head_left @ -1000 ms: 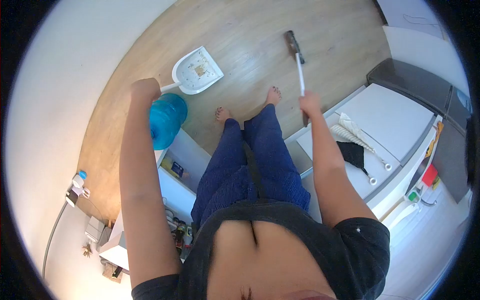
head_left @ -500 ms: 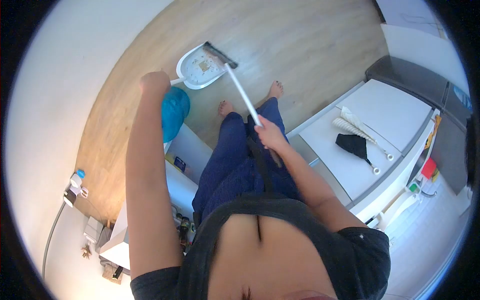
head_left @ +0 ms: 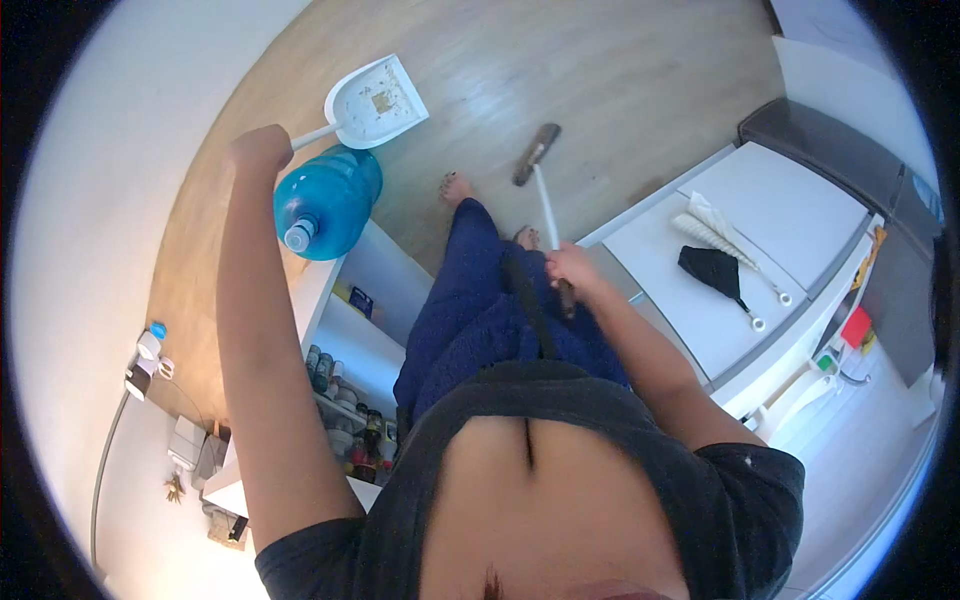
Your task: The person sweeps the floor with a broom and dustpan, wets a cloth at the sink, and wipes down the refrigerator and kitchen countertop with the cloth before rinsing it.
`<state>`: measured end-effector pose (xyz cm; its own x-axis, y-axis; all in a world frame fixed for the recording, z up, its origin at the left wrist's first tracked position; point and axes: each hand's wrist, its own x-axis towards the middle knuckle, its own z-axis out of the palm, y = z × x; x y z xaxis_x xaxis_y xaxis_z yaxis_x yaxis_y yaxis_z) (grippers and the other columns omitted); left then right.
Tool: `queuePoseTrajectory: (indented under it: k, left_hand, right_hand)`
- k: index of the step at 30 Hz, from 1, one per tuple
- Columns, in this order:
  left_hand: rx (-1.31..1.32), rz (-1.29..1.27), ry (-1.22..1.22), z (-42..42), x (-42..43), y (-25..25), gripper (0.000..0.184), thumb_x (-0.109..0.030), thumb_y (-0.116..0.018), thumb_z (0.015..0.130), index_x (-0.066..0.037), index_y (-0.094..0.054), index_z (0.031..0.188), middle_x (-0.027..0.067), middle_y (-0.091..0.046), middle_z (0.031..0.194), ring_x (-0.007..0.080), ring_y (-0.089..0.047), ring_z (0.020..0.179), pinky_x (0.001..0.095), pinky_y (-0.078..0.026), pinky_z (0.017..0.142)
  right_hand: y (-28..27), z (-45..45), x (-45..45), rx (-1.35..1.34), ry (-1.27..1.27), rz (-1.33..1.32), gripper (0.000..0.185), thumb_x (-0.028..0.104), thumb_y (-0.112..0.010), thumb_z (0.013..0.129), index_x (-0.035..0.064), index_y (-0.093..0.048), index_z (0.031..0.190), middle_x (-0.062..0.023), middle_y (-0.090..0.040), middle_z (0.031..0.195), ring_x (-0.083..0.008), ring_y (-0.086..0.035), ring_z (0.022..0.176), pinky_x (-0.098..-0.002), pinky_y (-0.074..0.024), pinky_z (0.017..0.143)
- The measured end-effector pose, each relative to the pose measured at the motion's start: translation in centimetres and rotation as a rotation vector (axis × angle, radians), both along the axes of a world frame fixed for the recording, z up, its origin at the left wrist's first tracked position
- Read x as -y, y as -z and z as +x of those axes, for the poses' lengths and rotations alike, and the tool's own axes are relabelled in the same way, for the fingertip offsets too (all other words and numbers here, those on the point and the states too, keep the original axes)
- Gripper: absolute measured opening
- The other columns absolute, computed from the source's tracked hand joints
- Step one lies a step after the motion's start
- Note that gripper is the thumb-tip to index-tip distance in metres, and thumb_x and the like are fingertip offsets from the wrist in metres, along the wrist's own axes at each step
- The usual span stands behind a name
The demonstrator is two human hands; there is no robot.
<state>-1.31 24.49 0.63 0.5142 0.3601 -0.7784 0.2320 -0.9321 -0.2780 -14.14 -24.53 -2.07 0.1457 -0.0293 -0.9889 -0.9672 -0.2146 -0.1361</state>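
My left hand (head_left: 260,150) is closed around the handle of a white dustpan (head_left: 362,118), out beyond a blue water jug. Small crumbs and a light brown scrap lie in the dustpan's tray. With my right hand (head_left: 574,268), closed too, I grip the pale stick of a broom (head_left: 545,205) near its brown end. The broom's dark-bristled head (head_left: 537,153) is apart from the dustpan, to its right and close to my feet. Whether the head touches the floor I cannot tell.
The blue water jug (head_left: 335,200) stands by a white shelf unit (head_left: 375,280) holding several bottles and jars. To my right is a white counter (head_left: 650,290) with a black cloth piece (head_left: 710,272) and a cream ribbed item (head_left: 705,232). A wall (head_left: 130,150) runs along the left.
The broom head has left the dustpan and swung right toward my feet. My left hand has moved left with the dustpan, which has turned, and more of the jug shows.
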Motion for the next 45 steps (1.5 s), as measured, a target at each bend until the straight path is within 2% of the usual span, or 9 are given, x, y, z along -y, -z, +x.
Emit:
queuePoseTrajectory:
  k: [3,9,12,17,23,33,37,41,45]
  left_hand:
    - [-0.031,0.032,-0.019,0.1,0.5,-0.4,0.021,-0.016,-0.056,0.081,-0.01,-0.068,0.096,0.012,-0.067,0.099,0.0286,-0.065,0.091,0.0421,-0.05,0.075]
    - [-0.033,0.022,-0.018,1.4,0.7,-0.6,0.022,-0.015,-0.054,0.081,-0.01,-0.068,0.098,0.0134,-0.066,0.099,0.0282,-0.065,0.091,0.0403,-0.051,0.075]
    - [0.011,0.044,0.007,0.6,-2.1,1.2,0.023,-0.016,-0.053,0.082,-0.011,-0.067,0.099,0.0123,-0.066,0.1,0.0267,-0.064,0.092,0.0401,-0.051,0.075]
    - [-0.013,0.033,-0.088,0.5,-5.6,0.3,0.024,-0.016,-0.054,0.083,-0.015,-0.068,0.103,0.0079,-0.066,0.105,0.0237,-0.063,0.097,0.0364,-0.05,0.076]
    - [-0.068,0.097,-0.07,0.7,-7.7,-0.8,0.025,-0.018,-0.053,0.084,-0.016,-0.068,0.104,0.0063,-0.066,0.105,0.0223,-0.064,0.096,0.0362,-0.051,0.073]
    - [-0.003,0.195,-0.026,0.4,-9.1,0.7,0.024,-0.018,-0.051,0.085,-0.017,-0.069,0.101,0.0054,-0.067,0.102,0.0215,-0.065,0.093,0.0349,-0.053,0.067]
    - [0.046,0.193,-0.025,0.8,-11.7,0.5,0.024,-0.017,-0.049,0.086,-0.017,-0.069,0.1,0.005,-0.067,0.101,0.0213,-0.065,0.092,0.0337,-0.052,0.069]
    - [0.116,0.227,-0.019,4.1,-12.5,-1.2,0.026,-0.016,-0.047,0.086,-0.016,-0.068,0.1,0.0053,-0.067,0.1,0.0213,-0.065,0.091,0.0329,-0.052,0.07]
    - [0.131,0.238,-0.013,9.6,-13.4,-2.0,0.026,-0.016,-0.046,0.086,-0.015,-0.069,0.099,0.0045,-0.068,0.099,0.0211,-0.066,0.09,0.0334,-0.052,0.068]
  right_hand:
    - [-0.9,0.9,-7.3,-0.073,0.104,0.214,0.008,0.011,-0.054,0.086,0.01,-0.047,0.088,0.0001,-0.046,0.056,-0.0127,-0.047,0.042,-0.031,-0.041,0.036]
    - [-0.9,3.7,-13.9,0.145,-0.408,0.123,0.036,0.015,-0.049,0.089,0.0096,-0.043,0.124,0.0018,-0.041,0.057,-0.009,-0.039,0.041,-0.0273,-0.038,0.036]
    - [-1.8,3.8,-10.3,0.237,-0.651,0.077,0.039,0.019,-0.052,0.085,0.008,-0.046,0.122,-0.0119,-0.058,0.068,-0.0233,-0.058,0.05,-0.0354,-0.0472,0.041]
    - [-6.9,8.1,-4.5,0.235,-0.595,-0.193,0.053,0.017,-0.05,0.088,0.0122,-0.034,0.137,-0.0006,-0.045,0.059,-0.0103,-0.043,0.044,-0.0272,-0.0374,0.038]
    - [2.4,12.3,-2.0,0.152,-0.637,-0.192,0.011,0.015,-0.052,0.085,0.007,-0.046,0.089,-0.0006,-0.047,0.055,-0.01,-0.045,0.042,-0.0279,-0.0356,0.035]
    - [-0.7,8.9,-20.3,0.083,-0.419,0.253,0.026,0.012,-0.053,0.084,0.0042,-0.048,0.108,-0.0022,-0.045,0.057,-0.0133,-0.045,0.042,-0.0316,-0.0387,0.036]
    - [-3.0,11.4,-15.7,0.084,-0.385,0.298,0.032,0.014,-0.052,0.086,0.0102,-0.046,0.117,0.001,-0.044,0.057,-0.0095,-0.041,0.04,-0.0262,-0.0359,0.033]
    - [-1.8,15.7,-9.0,0.281,-0.348,-0.139,0.041,0.019,-0.05,0.088,0.0098,-0.04,0.127,-0.0001,-0.045,0.058,-0.011,-0.044,0.043,-0.0276,-0.0392,0.036]
    - [3.3,26.3,-1.7,0.432,-0.445,-0.197,0.024,0.018,-0.053,0.084,0.0031,-0.051,0.102,-0.0031,-0.051,0.06,-0.0142,-0.049,0.047,-0.0317,-0.0402,0.041]
